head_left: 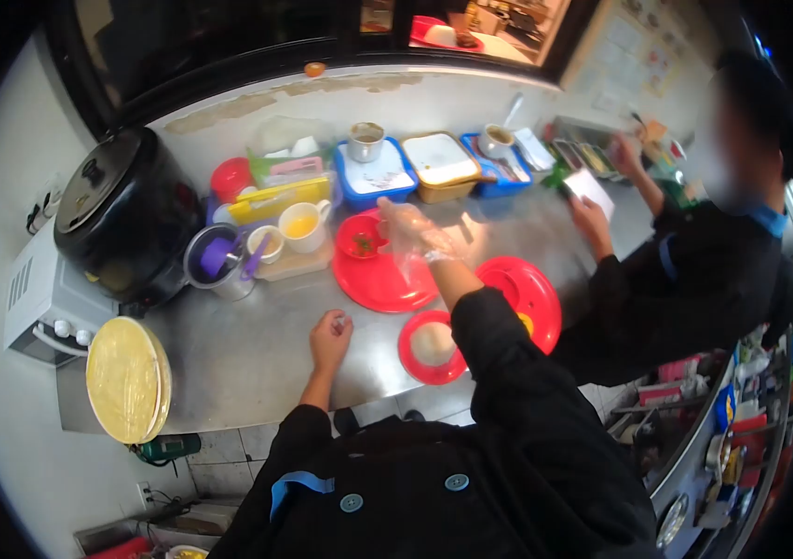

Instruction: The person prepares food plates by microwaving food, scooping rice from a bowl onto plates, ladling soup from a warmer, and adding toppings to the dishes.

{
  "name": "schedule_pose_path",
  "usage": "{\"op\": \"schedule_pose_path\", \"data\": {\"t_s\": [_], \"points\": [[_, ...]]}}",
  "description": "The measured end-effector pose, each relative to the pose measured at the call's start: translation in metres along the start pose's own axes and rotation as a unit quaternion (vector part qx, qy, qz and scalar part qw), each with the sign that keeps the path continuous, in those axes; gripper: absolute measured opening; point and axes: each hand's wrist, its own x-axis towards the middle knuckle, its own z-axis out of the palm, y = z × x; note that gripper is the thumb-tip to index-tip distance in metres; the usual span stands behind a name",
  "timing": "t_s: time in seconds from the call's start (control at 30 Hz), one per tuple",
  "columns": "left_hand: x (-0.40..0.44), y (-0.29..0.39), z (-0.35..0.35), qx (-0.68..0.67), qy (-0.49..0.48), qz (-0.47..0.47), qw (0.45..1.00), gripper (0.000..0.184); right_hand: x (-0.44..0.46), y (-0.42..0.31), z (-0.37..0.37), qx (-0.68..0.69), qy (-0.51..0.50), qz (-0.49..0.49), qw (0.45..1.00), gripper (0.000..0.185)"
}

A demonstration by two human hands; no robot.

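My right hand, in a clear plastic glove, reaches over a large red plate, its fingers stretched out but a little blurred. Beside its fingertips, a small red bowl on that plate contains something green. Close to my body, my left hand is bare and curled closed above the steel counter; whatever its fingers hold is hidden. Between my forearms sits a red plate with a white mound of rice. Another red plate, holding something yellow, is partly covered by my right sleeve.
A black cooker, a pot and white cups stand left. Blue tubs line the wall. A yellow round stack is at the counter's left edge. A co-worker holding a white item stands right.
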Motion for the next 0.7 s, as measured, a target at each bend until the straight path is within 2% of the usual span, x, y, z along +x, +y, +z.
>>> {"op": "schedule_pose_path", "data": {"t_s": [0.03,0.07,0.1,0.13,0.2,0.27,0.3,0.33,0.37,0.4,0.43,0.5,0.53,0.57,0.63,0.7], "points": [[0.000,0.002,-0.001,0.002,0.012,-0.005,1.000,0.013,0.009,-0.006,0.011,-0.010,0.048,0.046,0.998,0.053],[0.001,0.004,-0.002,0.006,0.006,-0.011,1.000,0.015,0.049,0.004,-0.006,-0.033,0.001,0.087,0.996,0.059],[0.001,0.005,-0.003,0.008,-0.001,-0.018,1.000,0.017,0.035,-0.010,0.012,-0.010,0.039,0.105,0.994,0.058],[0.001,0.006,-0.004,0.003,-0.002,-0.021,1.000,0.018,0.061,0.004,-0.004,-0.166,-0.024,0.064,0.984,0.057],[0.002,0.007,-0.004,0.005,0.003,-0.025,1.000,0.018,0.084,0.015,-0.015,-0.319,-0.090,0.020,0.943,0.056],[0.003,0.007,-0.005,0.006,0.000,-0.027,1.000,0.018,0.078,0.011,-0.014,-0.097,-0.048,0.033,0.994,0.043],[0.004,0.004,-0.003,0.008,0.009,-0.010,1.000,0.015,0.060,0.001,-0.002,-0.096,-0.047,0.035,0.994,0.043],[0.003,0.002,-0.002,0.010,0.016,0.007,1.000,0.012,0.037,-0.009,0.014,-0.231,0.010,-0.025,0.973,0.035],[0.002,0.003,-0.002,0.011,0.008,0.005,1.000,0.012,0.024,-0.009,0.022,-0.360,0.068,-0.082,0.927,0.028],[0.003,0.006,-0.003,0.011,0.009,-0.006,1.000,0.015,0.028,0.000,0.017,-0.434,0.092,-0.160,0.882,0.030],[0.003,0.006,-0.003,0.011,0.010,-0.016,1.000,0.017,0.031,0.007,0.009,-0.431,0.097,-0.155,0.884,0.030],[0.005,0.004,-0.002,0.015,0.002,-0.016,1.000,0.017,0.031,0.015,-0.007,-0.420,-0.090,-0.263,0.864,0.038],[0.004,0.002,-0.002,0.017,0.001,-0.016,1.000,0.017,0.001,0.000,0.000,-0.406,-0.095,-0.200,0.886,0.037],[0.003,0.000,-0.002,0.018,-0.005,-0.012,1.000,0.017,-0.012,0.003,-0.005,-0.403,-0.089,-0.201,0.888,0.037],[0.004,-0.003,-0.002,0.006,-0.006,-0.022,1.000,0.016,-0.041,0.004,-0.026,-0.370,-0.116,-0.383,0.838,0.035],[0.002,-0.005,-0.002,0.003,-0.004,-0.001,1.000,0.012,-0.107,-0.001,-0.051,-0.343,-0.126,-0.231,0.902,0.026]]}}
